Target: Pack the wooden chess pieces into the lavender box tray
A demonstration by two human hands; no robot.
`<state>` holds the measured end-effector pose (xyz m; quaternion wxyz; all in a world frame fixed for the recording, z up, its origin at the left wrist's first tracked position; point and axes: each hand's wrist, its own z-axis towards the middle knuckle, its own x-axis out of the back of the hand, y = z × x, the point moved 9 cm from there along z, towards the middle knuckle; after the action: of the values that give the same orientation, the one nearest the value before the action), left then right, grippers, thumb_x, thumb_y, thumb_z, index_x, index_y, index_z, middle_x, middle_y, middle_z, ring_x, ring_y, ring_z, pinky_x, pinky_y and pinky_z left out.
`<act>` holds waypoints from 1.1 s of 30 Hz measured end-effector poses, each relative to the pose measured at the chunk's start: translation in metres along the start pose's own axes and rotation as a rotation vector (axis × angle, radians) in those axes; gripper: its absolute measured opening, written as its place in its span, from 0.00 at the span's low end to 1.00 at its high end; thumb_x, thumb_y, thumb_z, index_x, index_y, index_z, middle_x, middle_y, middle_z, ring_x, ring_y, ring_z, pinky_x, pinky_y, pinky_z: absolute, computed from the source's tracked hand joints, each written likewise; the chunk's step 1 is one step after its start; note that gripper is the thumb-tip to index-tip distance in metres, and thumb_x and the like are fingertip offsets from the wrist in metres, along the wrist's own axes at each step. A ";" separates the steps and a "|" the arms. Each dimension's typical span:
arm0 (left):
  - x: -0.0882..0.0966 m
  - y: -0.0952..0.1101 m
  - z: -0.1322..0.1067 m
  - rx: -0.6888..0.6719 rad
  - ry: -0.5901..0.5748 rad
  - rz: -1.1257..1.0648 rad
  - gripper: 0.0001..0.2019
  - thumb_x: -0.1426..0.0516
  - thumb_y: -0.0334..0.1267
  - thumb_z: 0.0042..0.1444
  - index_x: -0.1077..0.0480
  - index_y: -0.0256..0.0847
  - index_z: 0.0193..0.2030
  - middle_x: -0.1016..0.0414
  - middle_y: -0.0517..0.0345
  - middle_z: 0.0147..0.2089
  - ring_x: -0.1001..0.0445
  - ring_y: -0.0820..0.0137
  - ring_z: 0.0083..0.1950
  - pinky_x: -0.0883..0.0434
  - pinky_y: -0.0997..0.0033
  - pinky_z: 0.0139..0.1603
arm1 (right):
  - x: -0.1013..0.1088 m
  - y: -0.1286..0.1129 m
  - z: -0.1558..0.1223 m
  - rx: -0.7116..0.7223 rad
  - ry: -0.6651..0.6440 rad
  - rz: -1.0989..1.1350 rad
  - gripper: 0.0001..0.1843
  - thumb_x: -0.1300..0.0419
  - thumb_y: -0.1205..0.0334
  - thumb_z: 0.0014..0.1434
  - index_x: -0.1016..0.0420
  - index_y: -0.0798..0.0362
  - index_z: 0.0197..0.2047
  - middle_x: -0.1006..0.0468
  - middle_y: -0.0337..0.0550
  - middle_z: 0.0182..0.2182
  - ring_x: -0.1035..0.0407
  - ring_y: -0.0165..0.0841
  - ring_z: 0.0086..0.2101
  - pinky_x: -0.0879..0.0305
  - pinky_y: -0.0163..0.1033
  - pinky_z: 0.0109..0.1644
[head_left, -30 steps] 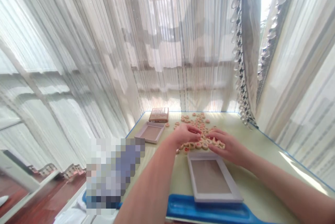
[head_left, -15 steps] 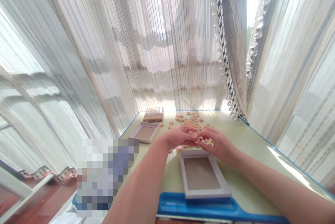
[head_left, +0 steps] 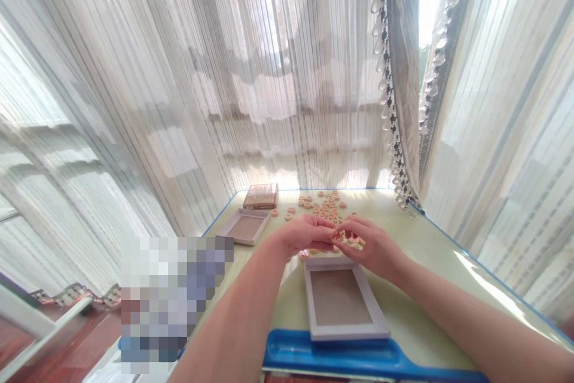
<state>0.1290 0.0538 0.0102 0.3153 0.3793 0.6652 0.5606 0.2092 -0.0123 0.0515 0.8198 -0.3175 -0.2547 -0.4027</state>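
My left hand [head_left: 309,232] pinches a round wooden Chinese chess piece [head_left: 336,235] with a red character, just beyond the open box. My right hand [head_left: 370,239] meets it from the right, its thumb and fingers closed on the same piece. More pale chess pieces [head_left: 357,245] show under the right fingers; whether they are held or lie on the table, I cannot tell. Beyond both hands, several chess pieces [head_left: 325,211] are scattered over the table. One piece with red marking [head_left: 304,254] lies by the box's far left corner.
A shallow open box [head_left: 307,299] stands in front of me, by the blue tray edge [head_left: 287,350] of the pale green table [head_left: 430,311]. Another shallow box part [head_left: 224,232] and a printed box [head_left: 261,196] sit at the back left. Sheer curtains [head_left: 287,132] hang behind.
My hands stay together at the same place. The red-marked piece between the fingertips now faces me more fully. The view has shifted slightly.
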 end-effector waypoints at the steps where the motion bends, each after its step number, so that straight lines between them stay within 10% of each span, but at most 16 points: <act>1: 0.001 0.000 0.000 0.007 0.015 0.008 0.19 0.36 0.41 0.44 0.27 0.33 0.43 0.23 0.49 0.40 0.25 0.69 0.41 0.29 0.67 0.48 | 0.001 0.000 0.000 0.002 0.007 -0.002 0.08 0.43 0.59 0.53 0.28 0.50 0.37 0.27 0.43 0.31 0.33 0.33 0.33 0.35 0.39 0.38; 6: 0.045 0.018 -0.010 -0.079 0.465 0.348 0.20 0.43 0.39 0.50 0.32 0.37 0.51 0.26 0.49 0.47 0.26 0.68 0.41 0.27 0.70 0.39 | 0.003 -0.005 -0.001 0.010 -0.030 0.048 0.08 0.42 0.60 0.52 0.29 0.52 0.36 0.28 0.42 0.28 0.34 0.32 0.31 0.36 0.39 0.37; 10: 0.067 0.037 -0.024 -0.067 0.717 0.866 0.11 0.44 0.35 0.46 0.25 0.36 0.37 0.23 0.53 0.37 0.27 0.68 0.39 0.31 0.73 0.39 | -0.010 -0.023 -0.004 0.072 -0.239 0.154 0.07 0.41 0.60 0.52 0.27 0.51 0.35 0.29 0.41 0.27 0.35 0.32 0.31 0.37 0.38 0.38; 20: 0.042 -0.001 -0.031 0.305 0.186 0.855 0.08 0.42 0.38 0.39 0.26 0.36 0.26 0.25 0.58 0.26 0.34 0.78 0.22 0.40 0.80 0.19 | -0.037 -0.034 -0.016 0.065 -0.518 0.091 0.10 0.40 0.55 0.52 0.22 0.49 0.36 0.28 0.41 0.27 0.38 0.34 0.35 0.42 0.38 0.38; 33: 0.024 -0.005 -0.027 0.279 -0.004 0.941 0.09 0.42 0.37 0.38 0.25 0.39 0.29 0.29 0.60 0.22 0.32 0.74 0.25 0.36 0.78 0.21 | -0.039 -0.041 -0.017 0.105 -0.520 0.028 0.11 0.43 0.55 0.54 0.22 0.49 0.36 0.28 0.42 0.26 0.38 0.33 0.33 0.42 0.37 0.38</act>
<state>0.0930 0.0602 0.0102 -0.0248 0.6784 0.4899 0.5469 0.1569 -0.0251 0.0267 0.7478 -0.3706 -0.4729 -0.2825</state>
